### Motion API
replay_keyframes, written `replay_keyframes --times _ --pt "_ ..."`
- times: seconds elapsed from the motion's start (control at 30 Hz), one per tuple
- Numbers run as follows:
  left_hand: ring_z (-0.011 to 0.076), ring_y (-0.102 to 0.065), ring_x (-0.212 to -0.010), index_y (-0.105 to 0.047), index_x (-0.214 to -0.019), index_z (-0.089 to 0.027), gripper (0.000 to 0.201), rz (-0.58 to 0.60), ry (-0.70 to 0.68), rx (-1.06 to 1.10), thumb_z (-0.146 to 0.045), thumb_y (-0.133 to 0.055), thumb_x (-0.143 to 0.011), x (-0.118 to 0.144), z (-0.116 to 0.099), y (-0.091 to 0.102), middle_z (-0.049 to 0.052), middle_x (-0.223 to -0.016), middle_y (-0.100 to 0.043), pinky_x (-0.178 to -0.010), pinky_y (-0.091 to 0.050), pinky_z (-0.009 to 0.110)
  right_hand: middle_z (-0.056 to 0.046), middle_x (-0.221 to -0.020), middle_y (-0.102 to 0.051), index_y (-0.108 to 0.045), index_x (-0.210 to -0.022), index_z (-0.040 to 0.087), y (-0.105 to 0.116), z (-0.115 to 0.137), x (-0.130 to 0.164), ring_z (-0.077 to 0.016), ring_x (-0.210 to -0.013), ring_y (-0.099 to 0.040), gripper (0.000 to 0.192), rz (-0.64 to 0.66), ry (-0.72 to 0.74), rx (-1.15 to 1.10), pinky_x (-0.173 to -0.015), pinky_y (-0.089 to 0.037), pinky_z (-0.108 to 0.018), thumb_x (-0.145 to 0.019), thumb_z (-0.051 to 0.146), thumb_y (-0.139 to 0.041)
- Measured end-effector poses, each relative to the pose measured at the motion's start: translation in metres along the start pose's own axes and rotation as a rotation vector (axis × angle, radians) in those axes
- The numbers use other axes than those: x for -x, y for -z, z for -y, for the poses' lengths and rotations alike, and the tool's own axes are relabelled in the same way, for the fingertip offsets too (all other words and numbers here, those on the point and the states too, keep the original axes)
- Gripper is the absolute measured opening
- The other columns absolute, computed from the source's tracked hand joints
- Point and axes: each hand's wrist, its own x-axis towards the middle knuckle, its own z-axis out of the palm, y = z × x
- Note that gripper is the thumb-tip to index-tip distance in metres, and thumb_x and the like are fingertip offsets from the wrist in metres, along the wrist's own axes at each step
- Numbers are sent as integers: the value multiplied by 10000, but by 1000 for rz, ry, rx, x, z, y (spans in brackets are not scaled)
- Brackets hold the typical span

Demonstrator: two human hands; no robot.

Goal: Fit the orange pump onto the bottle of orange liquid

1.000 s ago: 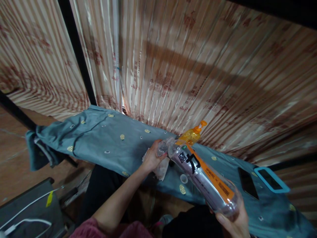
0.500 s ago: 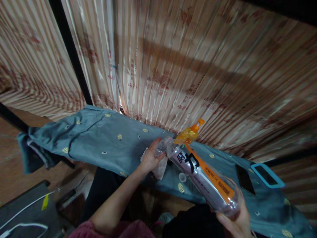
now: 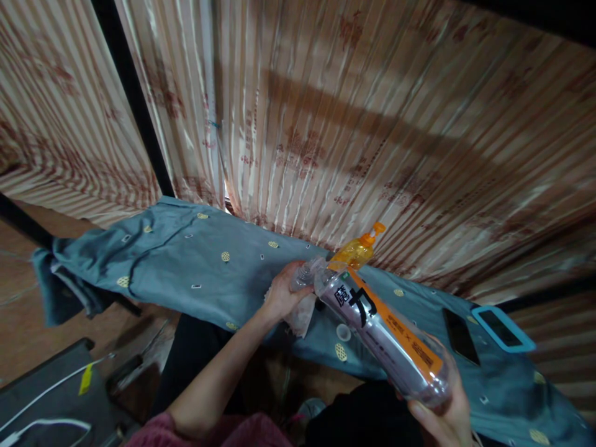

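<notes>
My right hand [image 3: 449,403] is wrapped round the base of a large clear plastic bottle [image 3: 382,332] with a purple, black and orange label. The bottle slants down-right across the view, its neck end toward my left hand [image 3: 283,295]. Closed fingers of that hand grip a small clear plastic container [image 3: 302,277], which meets the large bottle's neck end; whether they are joined I cannot tell. Below my left hand lies a whitish tissue or wrapper [image 3: 302,318]. Just behind the bottle's neck is an orange pump bottle [image 3: 356,251]. A small round translucent cap [image 3: 343,333] sits on the cloth.
A blue-green patterned cloth [image 3: 181,267] covers the narrow surface in front of me. To the right lie a dark phone [image 3: 460,336] and a light-blue framed device [image 3: 503,329]. A striped curtain [image 3: 302,124] hangs behind. White cables [image 3: 51,423] cross a dark case at lower left.
Almost nothing differs. My left hand and the small clear container have shifted very slightly, while both hands keep their hold.
</notes>
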Motion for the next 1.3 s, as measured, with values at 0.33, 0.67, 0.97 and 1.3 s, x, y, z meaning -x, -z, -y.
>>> replay_keyframes --times 0.33,0.67,0.97,1.3 --pt "272 -702 -1017 -589 -1152 -202 477 -11 93 -116 -220 -748 -702 -14 -5 -7 60 -1098 -728 -911 -548 407 -78 -1310 -597 -491 -1344 288 3 -4 -2 -318 -1186 -559 969 -9 -3 23 -770 -453 -303 -501 521 -909" --pt "251 -682 -1086 -635 -1152 -221 428 1 8 -82 -215 -752 -741 -13 -2 -9 47 -1157 -729 -997 -523 383 -52 -1284 -587 -514 -1319 302 -1 0 -2 -306 -1180 -541 959 -26 3 19 -740 -425 -291 -479 531 -918" --pt "241 -699 -1039 -651 -1132 -214 414 -13 16 -76 -182 -749 -731 -13 -1 -11 42 -1130 -737 -982 -532 373 -20 -1278 -558 -526 -1315 319 -2 2 -3 -278 -1166 -517 928 -15 22 8 -756 -403 -283 -495 515 -917" --pt "247 -690 -1068 -646 -1141 -204 417 -20 10 -95 -164 -738 -736 -13 0 -11 46 -1145 -730 -977 -534 366 -29 -1246 -583 -532 -1310 312 -3 4 -4 -256 -1096 -562 942 -21 14 8 -677 -425 -253 -475 504 -925"
